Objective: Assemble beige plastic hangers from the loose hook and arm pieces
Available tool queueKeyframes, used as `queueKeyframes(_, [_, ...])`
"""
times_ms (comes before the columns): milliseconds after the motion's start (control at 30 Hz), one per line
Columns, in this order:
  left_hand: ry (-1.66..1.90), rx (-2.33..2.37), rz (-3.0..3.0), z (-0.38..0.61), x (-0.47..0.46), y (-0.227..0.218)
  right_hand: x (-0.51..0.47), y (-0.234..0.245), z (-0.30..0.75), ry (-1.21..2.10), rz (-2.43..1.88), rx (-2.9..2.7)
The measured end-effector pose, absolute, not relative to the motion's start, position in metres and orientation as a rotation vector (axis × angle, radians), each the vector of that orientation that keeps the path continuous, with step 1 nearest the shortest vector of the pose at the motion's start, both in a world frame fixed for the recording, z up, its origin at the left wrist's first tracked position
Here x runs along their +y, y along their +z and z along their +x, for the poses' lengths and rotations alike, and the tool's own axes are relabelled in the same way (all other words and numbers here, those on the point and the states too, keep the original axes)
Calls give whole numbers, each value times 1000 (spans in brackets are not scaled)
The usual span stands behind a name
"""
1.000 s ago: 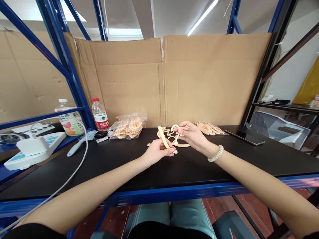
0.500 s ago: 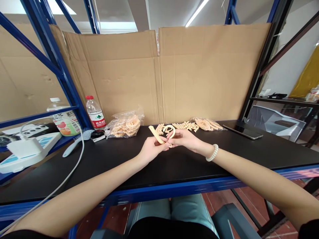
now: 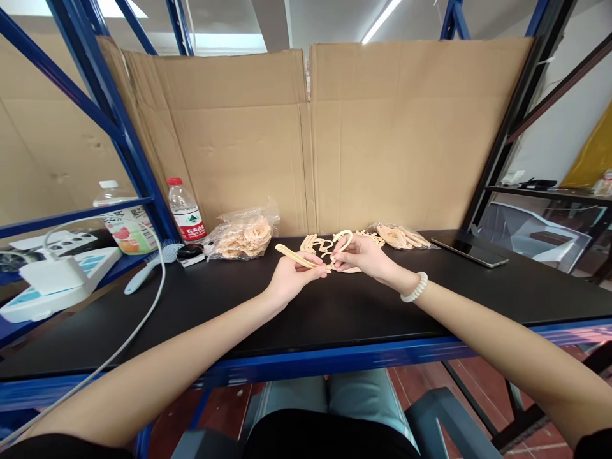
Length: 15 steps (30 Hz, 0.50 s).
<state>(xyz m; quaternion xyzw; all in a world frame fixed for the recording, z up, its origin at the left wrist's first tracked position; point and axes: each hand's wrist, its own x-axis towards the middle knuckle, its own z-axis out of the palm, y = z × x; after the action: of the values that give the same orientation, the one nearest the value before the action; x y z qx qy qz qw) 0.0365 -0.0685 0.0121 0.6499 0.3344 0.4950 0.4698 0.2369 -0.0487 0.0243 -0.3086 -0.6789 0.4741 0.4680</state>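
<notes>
Above the middle of the black tabletop, my left hand is closed around a long, flat, pale wooden strip, which tilts up to the left. My right hand pinches a hook-shaped pale wooden piece between thumb and fingers. The two hands are close together, fingertips nearly meeting; whether the pieces touch each other cannot be made out. Behind the hands lie several small loose wooden pieces, partly hidden by my fingers.
A clear bag of wooden pieces lies left, another bag right. At left stand a red-capped water bottle, a hairbrush and a white cable. A phone lies right. Cardboard walls the back.
My hands have drawn slightly apart, the right one moving right with the hook-shaped piece. The strip in my left hand has tipped flatter. The camera view has shifted a little.
</notes>
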Motion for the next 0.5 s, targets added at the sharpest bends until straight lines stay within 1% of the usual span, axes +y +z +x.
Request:
queueKeyframes(167, [1277,910,1572,34,-65,12,-44,18,239,1305,-756,-1601])
queueKeyframes(300, [1253,939,1606,34,-67,14,-45,13,237,1366,-709,-1609])
queueKeyframes(500, [1231,903,1668,35,-69,14,-46,12,237,1562,-693,-1648])
